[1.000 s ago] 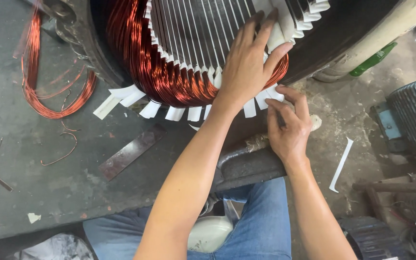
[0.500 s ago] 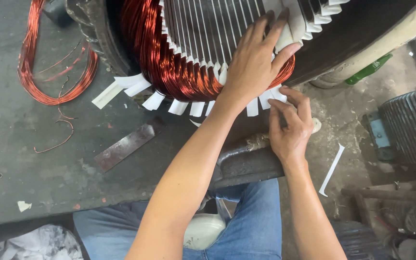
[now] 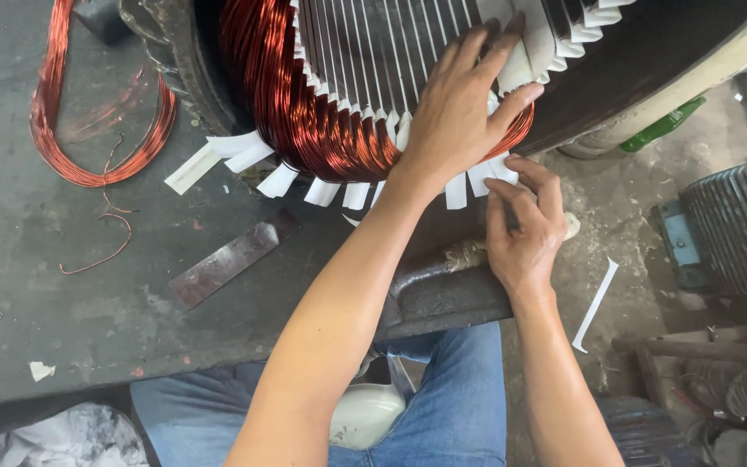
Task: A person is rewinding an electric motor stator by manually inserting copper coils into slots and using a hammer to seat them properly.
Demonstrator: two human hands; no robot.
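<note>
A large motor stator (image 3: 373,43) lies on its side, with slotted steel laminations and a thick copper winding (image 3: 304,121) bulging at its near end. White insulation paper strips (image 3: 278,180) stick out in a row below the winding. My left hand (image 3: 456,117) lies flat on the winding and slots with its fingers spread, holding nothing. Just below it, my right hand (image 3: 525,233) pinches one white paper strip (image 3: 481,178) between thumb and fingers at the winding's edge.
A loose coil of copper wire (image 3: 71,130) lies at the left on the dark workbench (image 3: 88,311), near a flat metal bar (image 3: 231,259). A white strip (image 3: 596,303) lies on the floor. A grey finned motor (image 3: 737,225) stands at the right, a green bottle (image 3: 663,125) behind it.
The view has drifted slightly, so the stator sits a little further right. Both hands stay on the same spot of the winding; the left fingers have spread a bit.
</note>
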